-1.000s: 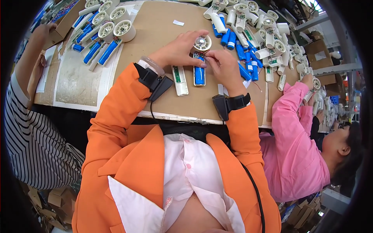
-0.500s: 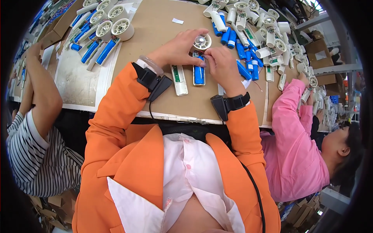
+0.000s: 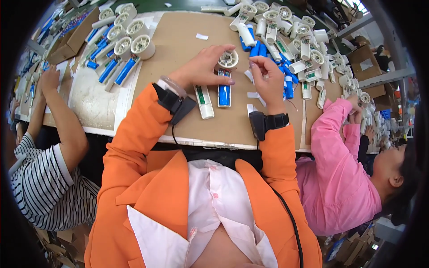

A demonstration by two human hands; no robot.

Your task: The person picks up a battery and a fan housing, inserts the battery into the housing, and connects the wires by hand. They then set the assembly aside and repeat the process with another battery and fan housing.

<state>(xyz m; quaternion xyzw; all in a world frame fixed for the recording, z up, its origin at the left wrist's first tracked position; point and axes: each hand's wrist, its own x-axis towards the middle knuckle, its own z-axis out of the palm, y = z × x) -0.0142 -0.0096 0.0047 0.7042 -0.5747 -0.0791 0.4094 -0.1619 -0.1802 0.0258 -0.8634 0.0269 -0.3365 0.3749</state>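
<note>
My left hand curves around a white plastic housing, thumb across its neck and fingers at its round spoked head. A blue cylindrical battery lies in the handle of that housing, with thin wires near the neck. To its left rests a white handle shell with a green circuit strip. My right hand is raised just right of the housing, apart from it, thumb and forefinger pinched together. A small white scrap shows by those fingertips; whether it is held I cannot make out.
Many white housings and blue batteries are heaped at the right. More round-headed housings lie at the left, near a cardboard box. Paper scraps lie on the cardboard-covered table. A person in pink and one in stripes flank me.
My right hand has drawn away from the housing's neck to the right, fingers still pinched. My left hand stays on the housing. The striped person's arm has shifted.
</note>
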